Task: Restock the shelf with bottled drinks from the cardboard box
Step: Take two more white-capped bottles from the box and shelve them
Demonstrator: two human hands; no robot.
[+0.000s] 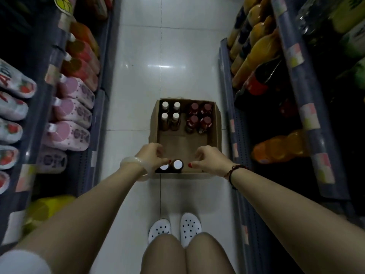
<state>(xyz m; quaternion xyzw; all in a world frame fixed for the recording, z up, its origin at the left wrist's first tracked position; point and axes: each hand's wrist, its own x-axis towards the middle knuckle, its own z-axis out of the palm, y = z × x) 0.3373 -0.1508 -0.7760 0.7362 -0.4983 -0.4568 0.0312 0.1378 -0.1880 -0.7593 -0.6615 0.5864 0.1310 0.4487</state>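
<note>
Below, left hand (pixel 152 155) fingers clamp white-capped bottle (pixel 164 167) in cardboard box (pixel 217 123); right hand (pixel 207 158) fingers curled, empty; labels unreadable.

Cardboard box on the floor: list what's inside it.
Inside the cardboard box: four white-capped bottles, four red-capped bottles, and two white-capped bottles by the hands. The left hand partly covers one.

Left grip (pixel 153 155) covering part of one white cap (pixel 164 167) below it; fingertips curled out of sight. Right grip (pixel 209 160) fingers likewise folded under. Bottle labels in the box (pixel 217 119) beyond both grips too small to read. Shelves (pixel 308 107) cut off at both sides.
</note>
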